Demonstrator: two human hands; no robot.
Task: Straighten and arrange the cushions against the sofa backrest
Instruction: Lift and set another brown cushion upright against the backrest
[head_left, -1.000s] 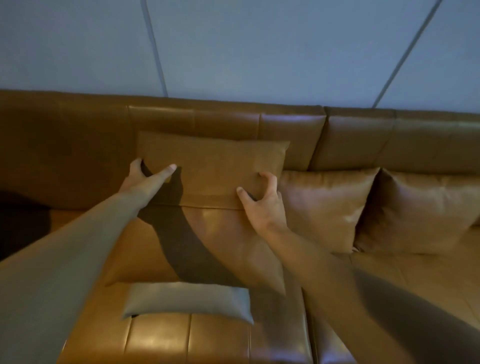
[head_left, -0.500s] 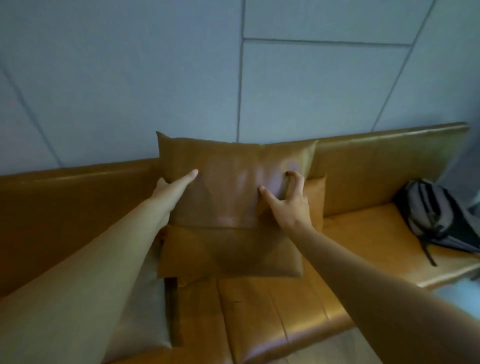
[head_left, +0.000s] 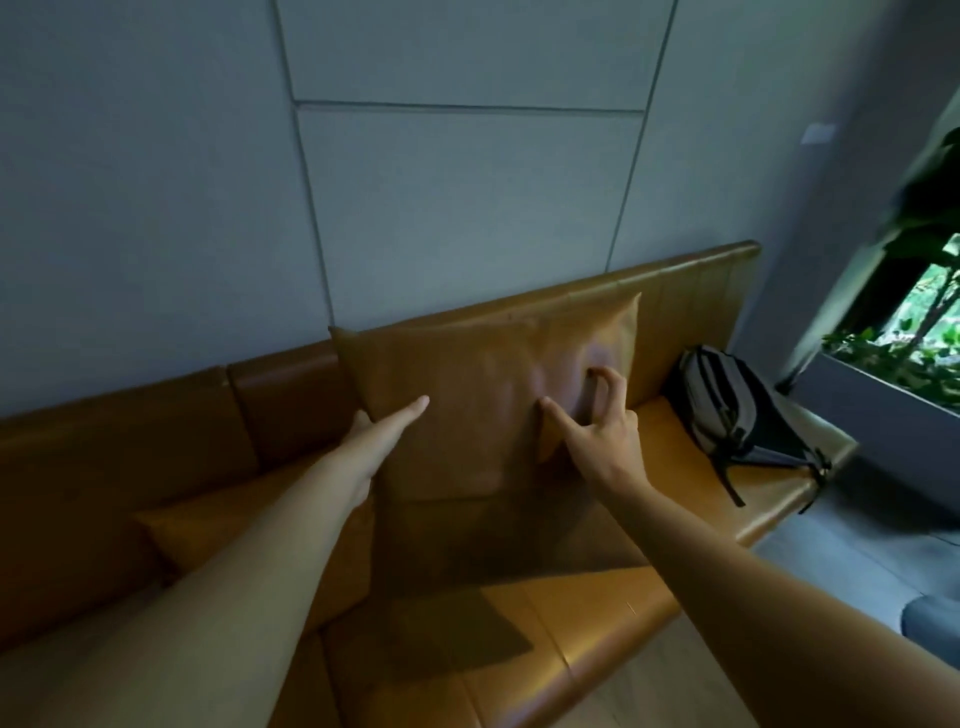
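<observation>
Step in hand, as I judge it: seating one cushion (head_left: 467, 415) upright against the sofa backrest (head_left: 291, 395). I have it between both hands.

Left hand (head_left: 374, 441) lies against the cushion's left edge, thumb stretched across the front face, fingers wrapped behind and out of sight, so it grips that edge. Right hand (head_left: 597, 415) pinches the front cover toward the cushion's right side: thumb pressing in, index finger hooked, a small fold of cover bunched between them. Both hands are closed on the cushion.

The cushion stands roughly upright but skewed, its right top corner higher than its left and poking above the backrest's top edge. Whether its back touches the backrest I cannot tell. Its lower part is in shadow between my forearms and appears to rest on the seat (head_left: 597, 613).

Look of it: tan, smooth, leather-like cover matching the sofa, slight sheen, soft creases around my right fingers. It looks limp rather than firm, likely to slump.

Another tan cushion (head_left: 218, 530) lies slumped low under my left forearm. Beyond my right hand, a grey backpack (head_left: 737, 410) sits on the far end of the seat, well apart.

Next move, in my view: level the top edge, press the cushion back flat, release the pinch so the cover smooths.
</observation>
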